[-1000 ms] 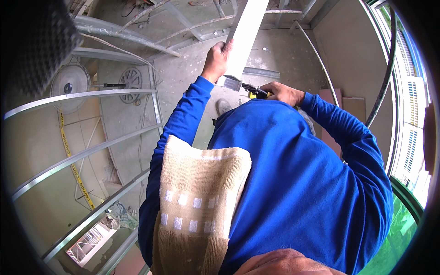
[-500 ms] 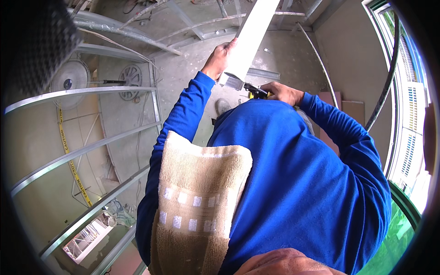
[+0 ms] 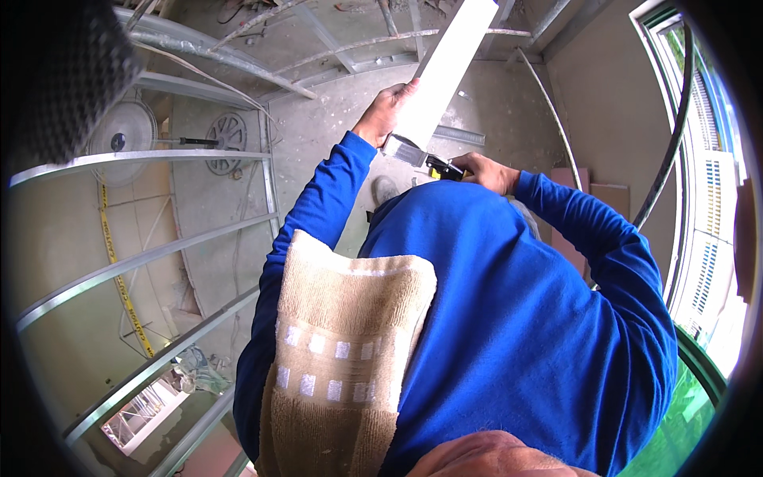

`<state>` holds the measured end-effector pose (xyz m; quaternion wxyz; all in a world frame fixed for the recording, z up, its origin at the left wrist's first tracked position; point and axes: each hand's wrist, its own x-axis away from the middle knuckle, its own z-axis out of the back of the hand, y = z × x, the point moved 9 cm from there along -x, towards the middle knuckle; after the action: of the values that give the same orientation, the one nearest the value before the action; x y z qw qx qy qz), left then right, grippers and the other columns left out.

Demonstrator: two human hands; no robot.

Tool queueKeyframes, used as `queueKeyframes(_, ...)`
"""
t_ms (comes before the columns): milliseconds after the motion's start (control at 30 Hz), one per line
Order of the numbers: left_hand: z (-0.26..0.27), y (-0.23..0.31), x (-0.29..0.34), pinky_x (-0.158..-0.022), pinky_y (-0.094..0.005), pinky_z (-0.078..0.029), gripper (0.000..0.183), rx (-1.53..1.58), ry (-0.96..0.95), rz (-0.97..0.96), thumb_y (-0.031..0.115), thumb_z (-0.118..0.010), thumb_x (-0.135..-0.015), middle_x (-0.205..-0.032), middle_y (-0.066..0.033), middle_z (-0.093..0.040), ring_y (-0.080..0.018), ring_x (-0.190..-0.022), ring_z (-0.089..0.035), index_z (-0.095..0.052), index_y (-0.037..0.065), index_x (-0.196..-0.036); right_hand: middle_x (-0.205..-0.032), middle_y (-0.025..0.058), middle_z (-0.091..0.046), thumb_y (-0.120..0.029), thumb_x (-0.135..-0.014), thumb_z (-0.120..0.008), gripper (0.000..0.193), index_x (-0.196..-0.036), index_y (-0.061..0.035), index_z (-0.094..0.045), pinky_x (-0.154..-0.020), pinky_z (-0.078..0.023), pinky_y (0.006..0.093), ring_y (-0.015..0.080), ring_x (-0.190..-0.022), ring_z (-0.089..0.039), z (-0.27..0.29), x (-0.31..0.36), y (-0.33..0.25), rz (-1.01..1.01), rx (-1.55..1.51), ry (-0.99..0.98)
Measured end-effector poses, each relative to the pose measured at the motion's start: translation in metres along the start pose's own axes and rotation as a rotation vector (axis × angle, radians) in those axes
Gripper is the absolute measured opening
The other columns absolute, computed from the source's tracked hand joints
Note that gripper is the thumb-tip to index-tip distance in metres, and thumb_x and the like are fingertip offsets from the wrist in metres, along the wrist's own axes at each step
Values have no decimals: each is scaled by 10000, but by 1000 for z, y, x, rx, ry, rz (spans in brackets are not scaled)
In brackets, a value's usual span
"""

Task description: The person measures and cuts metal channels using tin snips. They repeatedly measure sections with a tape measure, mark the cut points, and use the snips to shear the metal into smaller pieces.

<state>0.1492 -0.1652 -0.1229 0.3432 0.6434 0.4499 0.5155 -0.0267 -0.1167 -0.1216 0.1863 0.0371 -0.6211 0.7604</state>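
Note:
A long, bright metal stud (image 3: 449,75) slants away in front of me, its open channel end near my waist. My left hand (image 3: 385,114) is wrapped round its left edge, close to that end. My right hand (image 3: 486,172) grips a pair of tin snips (image 3: 442,168) with black and yellow parts. The snips' jaws are at the right corner of the stud's end; whether they bite into the metal is too small to tell. A beige towel (image 3: 342,334) hangs over my left shoulder.
Metal framing rails (image 3: 143,266) run along my left, with a round fan (image 3: 123,135) behind them. Another piece of metal channel (image 3: 459,134) lies on the floor past the stud. A dark cable (image 3: 671,147) hangs by the window at right. Yellow tape (image 3: 119,278) dangles at left.
The near end of the stud has come slightly down and to the right, turning a little. My right hand and the snips have dropped slightly with it; both grips stay the same.

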Motion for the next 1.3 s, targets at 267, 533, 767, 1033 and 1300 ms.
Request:
queueKeyframes(267, 7, -9, -4, -654, -251, -521, 525, 40, 69, -5, 506, -603, -1037, -895, -7, -657, -76, -760, -603, -673, -9, -1116, -803, 206, -695, -177, -853, -631, 305, -1008, 83, -666, -678, -504, 419, 207, -731, -658, -3, -1, 16, -54, -3, 89)
queueKeyframes(533, 21, -20, -13, -730, -294, -560, 540, -7, 91, 7, 469, -602, -1047, -965, -56, -692, -107, -808, -643, -659, -50, -1187, -834, 171, -705, -124, -825, -634, 263, -1006, 64, -672, -705, -505, 402, 193, -758, -632, -4, 2, 12, -52, -50, 131)
queueKeyframes(767, 38, -21, -18, -642, -308, -546, 509, -324, 224, -21, 453, -608, -1048, -885, -73, -673, -118, -720, -619, -654, -54, -1063, -834, 179, -712, -137, -822, -663, 284, -1023, 61, -687, -726, -514, 411, 205, -753, -630, 6, 3, 1, -88, 121, 111)
queueKeyframes(1033, 28, -21, 2, -757, -309, -598, 352, 271, 119, -9, 279, -647, -1037, -1006, -81, -719, -160, -856, -712, -662, -49, -1164, -1066, 180, -677, -131, -746, -690, 691, -1388, 59, -519, -863, -502, 376, 220, -946, -612, 26, 25, -14, -135, -42, -132)
queueKeyframes(1300, 50, 9, 36, -827, -285, -568, 363, 380, 78, -21, 255, -638, -1004, -1094, -67, -714, -148, -929, -692, -649, -6, -1256, -1087, 53, -658, -160, -804, -807, 801, -1481, 70, -446, -804, -503, 295, 144, -895, -593, 32, 55, 38, -282, -251, -388)
